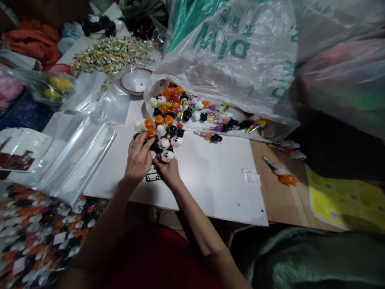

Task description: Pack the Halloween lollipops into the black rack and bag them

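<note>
Several small toys with orange pumpkin (pixel 159 119), black and white ghost-like heads stand bunched together on the white board. Under their near end, a black openwork rack (pixel 152 175) shows between my wrists; the toys hide the rest of it. My left hand (pixel 140 156) lies against the left side of the bunch, fingers stretched out and a little apart. At the near corner, my right hand (pixel 169 169) has its fingers closed around the base of a white ghost-headed toy (pixel 167 155). That toy's lower part is hidden by the fingers.
A large plastic sack (pixel 228 60) spills more toys (pixel 186 106) behind the bunch. Loose toys (pixel 210 137) lie to the right, near a paper slip (pixel 252 177). Clear bags (pixel 72 160) cover the left side. Beyond are a bowl (pixel 136 81) and a heap of candy-coloured tubes (pixel 112 54).
</note>
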Motion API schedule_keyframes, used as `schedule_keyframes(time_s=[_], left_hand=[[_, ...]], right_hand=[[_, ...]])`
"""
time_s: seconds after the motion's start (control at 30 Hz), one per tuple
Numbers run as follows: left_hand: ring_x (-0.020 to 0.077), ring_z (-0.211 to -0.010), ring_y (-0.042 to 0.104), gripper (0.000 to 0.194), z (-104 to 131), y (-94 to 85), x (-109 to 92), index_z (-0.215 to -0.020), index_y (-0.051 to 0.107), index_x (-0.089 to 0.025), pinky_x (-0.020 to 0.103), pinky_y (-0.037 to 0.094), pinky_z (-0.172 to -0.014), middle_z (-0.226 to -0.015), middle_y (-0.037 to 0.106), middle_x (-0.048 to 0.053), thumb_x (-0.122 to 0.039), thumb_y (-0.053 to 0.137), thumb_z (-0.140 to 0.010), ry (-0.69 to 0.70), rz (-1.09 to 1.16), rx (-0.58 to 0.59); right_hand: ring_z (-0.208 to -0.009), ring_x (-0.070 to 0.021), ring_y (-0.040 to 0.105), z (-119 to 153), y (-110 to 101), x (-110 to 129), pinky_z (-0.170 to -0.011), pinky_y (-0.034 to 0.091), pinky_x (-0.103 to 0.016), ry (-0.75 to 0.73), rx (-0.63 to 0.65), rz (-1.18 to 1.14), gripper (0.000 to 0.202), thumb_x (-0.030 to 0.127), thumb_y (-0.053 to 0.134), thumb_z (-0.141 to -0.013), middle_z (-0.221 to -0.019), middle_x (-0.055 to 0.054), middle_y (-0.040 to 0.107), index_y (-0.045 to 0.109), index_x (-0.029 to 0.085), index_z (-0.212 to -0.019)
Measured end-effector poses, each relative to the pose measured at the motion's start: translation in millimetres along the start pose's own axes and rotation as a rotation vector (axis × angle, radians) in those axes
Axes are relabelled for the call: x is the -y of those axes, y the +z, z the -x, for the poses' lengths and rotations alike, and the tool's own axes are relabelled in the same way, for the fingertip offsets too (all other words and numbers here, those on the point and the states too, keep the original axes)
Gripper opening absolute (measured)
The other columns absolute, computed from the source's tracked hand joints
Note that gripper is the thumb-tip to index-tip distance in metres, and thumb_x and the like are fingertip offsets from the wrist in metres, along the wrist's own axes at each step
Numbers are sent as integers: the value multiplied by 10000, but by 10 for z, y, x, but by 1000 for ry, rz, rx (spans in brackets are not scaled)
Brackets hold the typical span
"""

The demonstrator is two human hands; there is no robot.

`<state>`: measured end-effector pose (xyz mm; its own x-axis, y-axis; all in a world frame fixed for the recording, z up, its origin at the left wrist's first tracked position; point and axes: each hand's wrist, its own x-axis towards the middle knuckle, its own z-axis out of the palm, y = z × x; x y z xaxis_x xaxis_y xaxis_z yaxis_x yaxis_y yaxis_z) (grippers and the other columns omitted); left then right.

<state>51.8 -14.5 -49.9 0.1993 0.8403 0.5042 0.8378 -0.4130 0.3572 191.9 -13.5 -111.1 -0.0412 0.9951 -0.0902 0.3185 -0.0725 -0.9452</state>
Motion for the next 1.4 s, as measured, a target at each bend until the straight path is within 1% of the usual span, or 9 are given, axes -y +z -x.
schedule_keyframes(time_s=[0.17, 0.33, 0.5, 0.63, 0.73, 0.83, 1.07, 1.27, 1.4], left_hand=[[270, -1414, 412, 447, 31, -39, -5, -1356, 561, -167, 511, 324, -1172, -1484, 488, 154, -174, 393, -942, -11, 46, 28], [345, -1410, 407, 497, 46, -57, -19, -1356, 566, -197, 563, 318, -1153, -1517, 454, 158, -403, 563, -904, 44, 0, 36], [363, -1393, 422, 485, 19, -24, 18, -1337, 587, -207, 560, 329, -1144, -1516, 458, 157, -381, 627, -886, 55, -41, 29], [343, -1388, 433, 481, -7, -44, 46, -1339, 580, -209, 546, 359, -1139, -1512, 464, 142, -385, 622, -893, 58, -9, 17], [325, -1369, 461, 487, -35, -78, 33, -1355, 564, -200, 530, 389, -1124, -1491, 486, 144, -375, 606, -902, 41, -5, 20], [315, -1341, 491, 498, -53, -102, 2, -1375, 544, -184, 514, 405, -1110, -1466, 509, 159, -358, 589, -911, 48, 2, 50], [308, -1328, 508, 464, -15, -276, -30, -1310, 568, -203, 520, 377, -1139, -1415, 552, 148, -390, 637, -891, 39, -28, -74], [226, -1049, 640, 281, 226, -572, 229, -1138, 629, -180, 421, 533, -945, -1100, 652, 59, -362, 502, -967, -272, 67, -276], [180, -804, 645, 270, 577, -294, 327, -1034, 640, -167, 344, 580, -707, -930, 648, 53, -376, 591, -871, -530, 247, -144]], right_hand=[[-901, -247, 664, 50, 33, 129, -799, 510, -325, -146, 147, 480, 318, 113, 469, -801, -1029, -126, 711, 630, 164, -1070], [-917, -245, 661, -28, 56, 291, -792, 501, -314, -134, 219, 603, 268, 176, 489, -901, -1052, -146, 705, 624, 145, -1131], [-752, -156, 632, 52, -597, 191, -701, 469, -239, -242, 402, 332, 176, 209, 520, -931, -853, -26, 705, 685, 173, -979], [-887, -191, 612, -297, -1381, 136, -788, 447, -288, -112, -4, 707, 237, 143, 489, -914, -1027, -122, 681, 693, 124, -1031], [-1086, -284, 551, -660, -1661, 158, -906, 410, -380, -56, -172, 1038, 260, 120, 461, -919, -1155, -217, 620, 686, 76, -1043], [-1023, -284, 571, -633, -1615, 209, -879, 426, -385, -54, -139, 1024, 209, 145, 497, -902, -1090, -171, 633, 688, 131, -986], [-721, -164, 602, 290, -1085, 236, -685, 486, -278, -296, -32, 252, 166, 352, 548, -937, -897, -40, 653, 636, 220, -889], [-1023, -261, 623, 285, -1459, 108, -821, 510, -380, -246, -293, 601, 274, 222, 457, -912, -1166, -124, 641, 677, 257, -1072], [-1057, -302, 614, 295, -1380, 71, -876, 503, -445, -184, -249, 734, 339, 163, 437, -876, -1187, -165, 642, 681, 227, -1102]])
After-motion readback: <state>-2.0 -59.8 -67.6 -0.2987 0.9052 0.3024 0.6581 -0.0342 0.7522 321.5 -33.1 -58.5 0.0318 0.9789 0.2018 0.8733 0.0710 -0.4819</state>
